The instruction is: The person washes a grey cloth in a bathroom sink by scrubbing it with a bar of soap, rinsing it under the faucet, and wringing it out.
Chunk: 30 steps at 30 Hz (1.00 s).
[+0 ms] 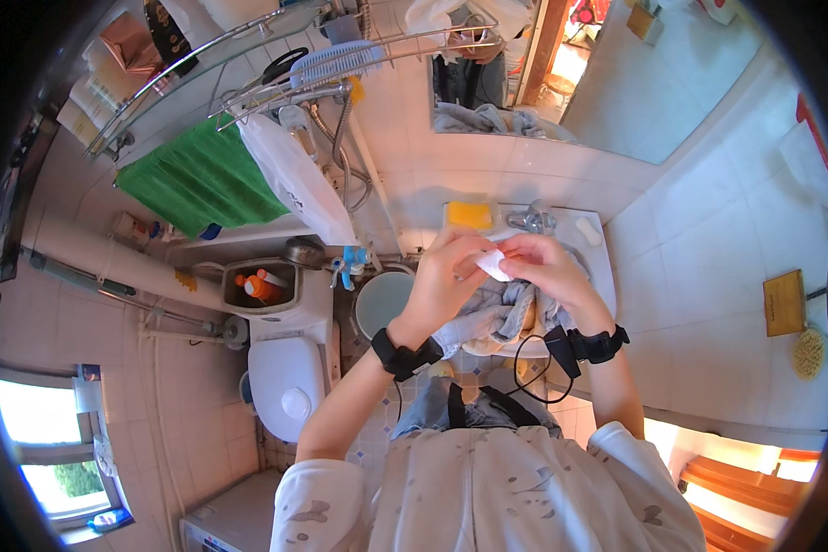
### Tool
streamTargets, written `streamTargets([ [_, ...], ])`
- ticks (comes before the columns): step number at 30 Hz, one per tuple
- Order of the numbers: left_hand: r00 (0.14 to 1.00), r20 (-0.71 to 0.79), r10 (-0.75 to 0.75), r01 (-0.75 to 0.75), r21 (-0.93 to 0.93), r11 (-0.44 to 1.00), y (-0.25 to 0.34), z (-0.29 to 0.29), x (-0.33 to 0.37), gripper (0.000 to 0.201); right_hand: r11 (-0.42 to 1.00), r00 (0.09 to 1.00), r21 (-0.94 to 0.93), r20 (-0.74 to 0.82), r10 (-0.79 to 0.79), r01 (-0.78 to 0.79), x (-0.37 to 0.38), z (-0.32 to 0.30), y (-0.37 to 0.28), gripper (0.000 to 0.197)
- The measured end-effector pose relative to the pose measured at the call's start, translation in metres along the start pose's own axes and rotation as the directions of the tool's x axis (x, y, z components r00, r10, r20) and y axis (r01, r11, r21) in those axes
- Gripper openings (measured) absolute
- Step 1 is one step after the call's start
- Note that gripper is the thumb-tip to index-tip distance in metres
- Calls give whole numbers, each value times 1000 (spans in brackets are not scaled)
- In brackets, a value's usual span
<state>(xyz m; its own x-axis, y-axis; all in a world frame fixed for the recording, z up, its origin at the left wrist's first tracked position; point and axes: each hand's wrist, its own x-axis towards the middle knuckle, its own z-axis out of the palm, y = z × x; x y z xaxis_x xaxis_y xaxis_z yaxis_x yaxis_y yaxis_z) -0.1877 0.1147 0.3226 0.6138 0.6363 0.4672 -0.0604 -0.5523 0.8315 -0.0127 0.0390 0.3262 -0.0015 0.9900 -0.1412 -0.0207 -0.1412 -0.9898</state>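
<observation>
Both hands are raised together over the sink point(604, 276), holding a small white thing point(494, 266) between them. It looks thin and folded, like a bit of paper or a small packet; its exact kind cannot be made out. My left hand point(440, 276) grips its left side with bent fingers. My right hand point(554, 267) pinches its right side between thumb and fingers. Below the hands, a heap of grey-blue cloth point(492, 317) fills the basin and spills over its front edge. Wrist bands with cables sit on both wrists.
Behind the hands are a yellow block point(470, 216), a metal faucet point(534, 218) and a white bar point(588, 231) on the sink. To the left stand a bucket point(385, 304) and a toilet point(285, 377). A green towel point(202, 179) hangs from a rack, and a mirror point(653, 83) is on the wall.
</observation>
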Motion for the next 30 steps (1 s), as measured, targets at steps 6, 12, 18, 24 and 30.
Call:
streamTargets([
  [6, 999, -41, -32, 22, -235, 972, 8, -23, 17, 24, 991, 967, 63, -234, -98, 116, -4, 23, 4, 24],
  [12, 884, -299, -360, 58, -694, 718, -13, -42, 37, 12, 964, 957, -64, -120, -264, 258, -18, 79, 3, 23],
  [18, 855, -209, -474, 127, -803, 582, -33, -42, 48, 8, 848, 863, -168, 42, -504, 503, -3, 91, 4, 20],
  [24, 811, -85, -578, 257, -837, 483, -44, -37, 46, 6, 927, 925, -83, 146, -352, 366, -1, 92, 9, 29],
  [30, 781, -50, -623, 261, -879, 399, -52, -37, 39, 6, 770, 831, -319, 128, -542, 552, -3, 100, 16, 44],
])
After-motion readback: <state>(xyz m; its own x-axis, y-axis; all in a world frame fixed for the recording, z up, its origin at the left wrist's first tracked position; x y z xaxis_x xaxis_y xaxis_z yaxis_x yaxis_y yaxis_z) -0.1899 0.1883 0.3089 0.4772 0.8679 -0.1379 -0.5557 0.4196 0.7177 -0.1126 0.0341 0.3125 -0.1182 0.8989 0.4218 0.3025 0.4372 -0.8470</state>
